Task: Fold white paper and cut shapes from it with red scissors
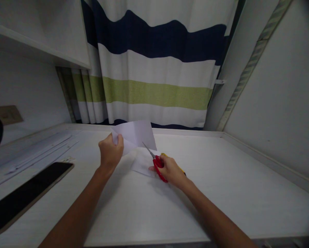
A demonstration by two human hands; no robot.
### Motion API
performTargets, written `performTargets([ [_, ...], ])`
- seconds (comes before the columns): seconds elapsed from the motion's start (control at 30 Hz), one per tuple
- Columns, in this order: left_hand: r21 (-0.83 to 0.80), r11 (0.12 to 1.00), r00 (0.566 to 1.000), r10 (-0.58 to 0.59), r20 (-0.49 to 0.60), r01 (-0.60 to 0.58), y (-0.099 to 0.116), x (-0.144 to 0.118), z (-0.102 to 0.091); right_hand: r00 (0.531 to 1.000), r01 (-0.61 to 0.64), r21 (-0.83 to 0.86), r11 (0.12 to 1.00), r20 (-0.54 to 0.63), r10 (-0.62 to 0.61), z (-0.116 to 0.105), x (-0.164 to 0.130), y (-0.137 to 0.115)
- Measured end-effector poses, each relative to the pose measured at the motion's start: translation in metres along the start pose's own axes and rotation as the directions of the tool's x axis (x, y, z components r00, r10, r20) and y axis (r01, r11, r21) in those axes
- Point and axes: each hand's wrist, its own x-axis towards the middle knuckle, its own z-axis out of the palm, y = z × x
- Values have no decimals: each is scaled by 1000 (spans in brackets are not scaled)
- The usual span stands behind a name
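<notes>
Two hands at work, mid-table. Left hand [110, 151] pinches paper sheet [137, 135] at its near-left corner, sheet lifted and tilted above table [221, 186]. Right hand [170, 170] closed through red scissors [158, 164] handles; blades point far-left, tips touching sheet's lower edge. Second paper piece [142, 163] lies flat under scissors. Phone [27, 193] near left, paper strips [38, 151] beyond it. Open room on right; wall and curtain [157, 69] bound far side.
</notes>
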Motion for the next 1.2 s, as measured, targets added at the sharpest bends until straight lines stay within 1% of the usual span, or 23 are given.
performTargets([
  [0.07, 15, 1000, 999, -3, 32, 2, 0, 0, 1, 999, 41, -22, 999, -2, -41, -1, 0, 1],
  [0.23, 48, 999, 992, -27, 125, 21, -2, 1, 4, 988, 152, -145, 978, 6, -153, 0, -3, 4],
  [0.33, 32, 999, 986, -46, 161, 42, -3, 1, 5, 981, 193, -139, 971, 30, -190, 2, -3, 6],
  [0.43, 19, 998, 980, -60, 189, 57, -3, 1, 5, 988, 154, -66, 986, 29, -153, 4, -3, 7],
  [0.53, 11, 997, 977, -74, 199, 73, -3, 1, 6, 994, 74, 11, 997, 81, -74, 5, -3, 8],
  [0.6, 8, 997, 975, -76, 208, 76, -3, 0, 5, 992, 23, 37, 999, 120, -27, 6, -3, 8],
  [0.8, 15, 998, 970, -66, 232, 64, -1, -1, 5, 987, -59, 100, 993, 155, 43, 6, -2, 9],
  [0.97, 8, 998, 972, -58, 230, 57, -1, -1, 6, 972, -83, 143, 986, 230, 48, 2, -4, 3],
  [1.1, -5, 997, 971, -71, 230, 74, -1, -1, 5, 974, -74, 123, 990, 220, 46, -3, -6, 0],
  [1.17, -19, 996, 970, -83, 230, 89, -1, -1, 4, 963, -82, 180, 980, 268, 31, -6, -7, -1],
  [1.2, -28, 995, 970, -88, 227, 96, 0, -1, 4, 949, -99, 255, 962, 315, 14, -7, -7, -2],
])
